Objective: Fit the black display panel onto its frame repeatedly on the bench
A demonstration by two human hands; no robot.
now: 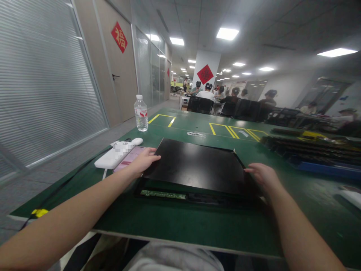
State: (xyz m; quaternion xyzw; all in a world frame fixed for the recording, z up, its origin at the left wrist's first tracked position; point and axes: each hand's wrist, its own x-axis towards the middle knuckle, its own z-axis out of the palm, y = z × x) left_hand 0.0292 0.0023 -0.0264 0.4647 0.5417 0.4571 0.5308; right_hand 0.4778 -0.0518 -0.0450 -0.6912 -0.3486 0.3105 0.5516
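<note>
A glossy black screen panel point(194, 162) lies tilted above a dark frame, its near edge raised. My left hand point(145, 160) pinches the panel's left edge, thumb on top. At the right edge, my right hand point(262, 175) has its fingers closed on the panel's rim; their undersides are hidden. In the gap below the near edge, a narrow green circuit board point(163, 194) shows inside the black frame point(207, 199). Most of that frame is covered by the panel.
A white device point(114, 156) and a phone point(125, 162) lie by my left hand. Behind them stands a water bottle point(141, 114). Stacked dark panels point(307, 148) sit at the right. Yellow tape point(229, 131) marks the green table point(197, 226). Several people sit farther back.
</note>
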